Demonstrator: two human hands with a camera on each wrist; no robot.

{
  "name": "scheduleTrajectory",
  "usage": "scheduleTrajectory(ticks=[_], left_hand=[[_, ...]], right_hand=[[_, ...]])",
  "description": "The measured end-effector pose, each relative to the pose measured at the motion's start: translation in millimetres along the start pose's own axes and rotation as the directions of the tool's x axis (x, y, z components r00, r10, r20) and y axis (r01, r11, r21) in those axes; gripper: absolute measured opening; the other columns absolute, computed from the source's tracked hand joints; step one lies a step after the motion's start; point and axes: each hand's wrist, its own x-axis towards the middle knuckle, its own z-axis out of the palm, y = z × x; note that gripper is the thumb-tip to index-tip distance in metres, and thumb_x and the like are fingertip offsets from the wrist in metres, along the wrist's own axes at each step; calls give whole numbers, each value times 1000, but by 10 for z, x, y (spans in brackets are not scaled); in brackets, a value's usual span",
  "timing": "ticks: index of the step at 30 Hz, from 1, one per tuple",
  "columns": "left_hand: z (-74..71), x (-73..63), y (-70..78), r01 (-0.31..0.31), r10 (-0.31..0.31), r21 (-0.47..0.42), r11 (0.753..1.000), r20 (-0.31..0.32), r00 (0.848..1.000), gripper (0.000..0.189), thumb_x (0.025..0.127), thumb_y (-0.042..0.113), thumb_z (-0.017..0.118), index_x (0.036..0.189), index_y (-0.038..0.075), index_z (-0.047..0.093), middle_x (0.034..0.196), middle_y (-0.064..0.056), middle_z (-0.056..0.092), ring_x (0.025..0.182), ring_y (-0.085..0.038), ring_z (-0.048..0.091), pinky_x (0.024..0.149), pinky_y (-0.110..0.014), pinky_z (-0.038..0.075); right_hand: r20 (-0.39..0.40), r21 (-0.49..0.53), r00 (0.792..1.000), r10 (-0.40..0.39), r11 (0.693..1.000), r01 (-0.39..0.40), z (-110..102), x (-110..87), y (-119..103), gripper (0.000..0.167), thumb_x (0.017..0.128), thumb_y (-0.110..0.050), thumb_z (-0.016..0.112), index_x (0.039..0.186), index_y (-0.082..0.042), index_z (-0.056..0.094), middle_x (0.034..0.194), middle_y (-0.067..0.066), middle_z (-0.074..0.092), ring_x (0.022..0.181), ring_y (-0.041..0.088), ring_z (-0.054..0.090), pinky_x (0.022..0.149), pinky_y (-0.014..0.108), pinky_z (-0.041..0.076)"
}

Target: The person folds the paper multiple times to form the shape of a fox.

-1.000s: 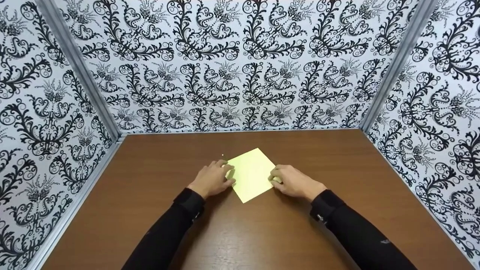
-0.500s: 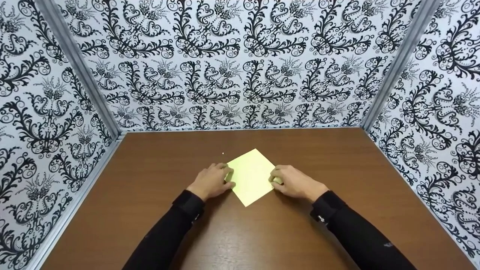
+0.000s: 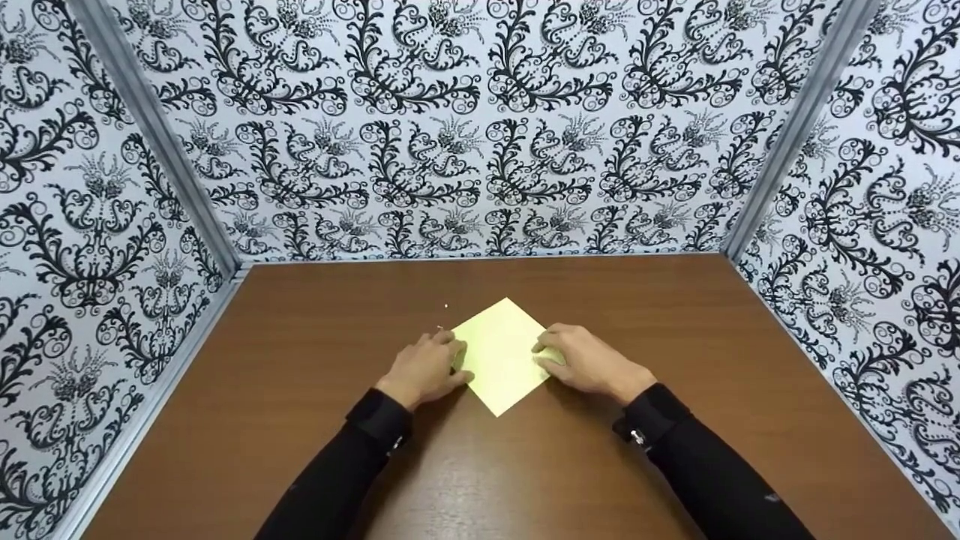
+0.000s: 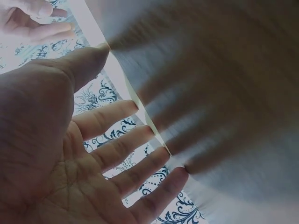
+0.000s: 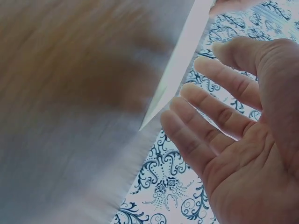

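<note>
- While both hands flank the yellow paper [image 3: 502, 356], the step in hand looks like setting it straight — left hand [image 3: 424, 366] and right hand [image 3: 590, 361] at opposite corners.
- The next move seems to call for light, even fingertip pressure, lest the paper slide or buckle.
- Left fingers are straight and spread, tips at its edge; right fingers are extended, contact unclear; both thumbs stand apart.
- Between the hands, the square paper lies flat on the table [image 3: 487, 480], no crease visible.

Paper [image 3: 501, 358]: on the table [image 3: 480, 480]
My left hand [image 3: 422, 369]: at its left
My right hand [image 3: 590, 361]: at its right
Wall [image 3: 480, 150]: behind the table
</note>
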Motion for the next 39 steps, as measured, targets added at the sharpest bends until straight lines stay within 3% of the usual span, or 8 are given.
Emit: scheduleTrajectory(ticks=[8, 17, 26, 39], left_hand=[[14, -45, 42, 25, -25, 0, 1000, 0, 1000, 58, 110, 47, 79, 155, 10, 71, 171, -20, 61, 152, -53, 61, 116, -70, 61], [54, -93, 75, 15, -15, 9, 1000, -21, 1000, 54, 111, 46, 80, 147, 7, 73, 167, -23, 63, 146, -51, 64, 109, -67, 65], [52, -135, 139, 78, -78, 13, 997, -1, 997, 57, 110, 51, 79, 144, 5, 77, 169, -20, 61, 151, -47, 61, 105, -65, 67], [2, -224, 311, 96, -96, 48, 994, 10, 995, 43, 109, 48, 82, 125, 9, 74, 146, -21, 67, 130, -44, 65, 89, -62, 69]], right_hand=[[-28, 4, 998, 54, 999, -54, -7, 27, -49, 24, 111, -10, 75, 130, 1, 83, 132, 19, 82, 131, 40, 78, 115, 56, 64], [-51, 15, 997, 65, 998, -65, 26, 9, -102, 23, 110, -9, 76, 129, 2, 83, 135, 21, 81, 131, 42, 78, 113, 57, 65], [-56, 18, 996, 68, 998, -67, 68, -37, -143, 23, 110, -10, 77, 129, 3, 84, 131, 21, 81, 127, 40, 79, 112, 57, 65], [-20, 20, 998, 58, 998, -57, 136, -74, -188, 21, 109, -10, 78, 126, 1, 84, 123, 17, 82, 117, 36, 79, 104, 54, 67]])
